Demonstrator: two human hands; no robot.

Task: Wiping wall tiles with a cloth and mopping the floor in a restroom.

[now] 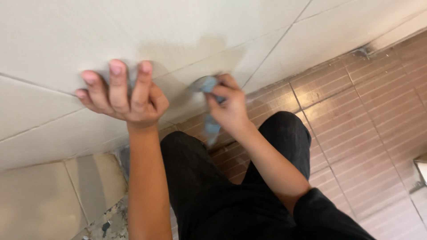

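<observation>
Down low against the wall (66, 40), the right hand (229, 106) is closed around a blue cloth (209, 84), bunched at the fingertips and pressed to the pale tile; a tail of it hangs below the palm toward the floor (356, 111). Left of it, well apart, the left hand (122, 93) is braced on the same wall, fingers spread and bent, holding nothing. Black trousers (200, 186) fill the space beneath both arms and hide the foot of the wall there. Brown ribbed floor tiles run off to the right, where a metal edge (420, 173) just shows.
</observation>
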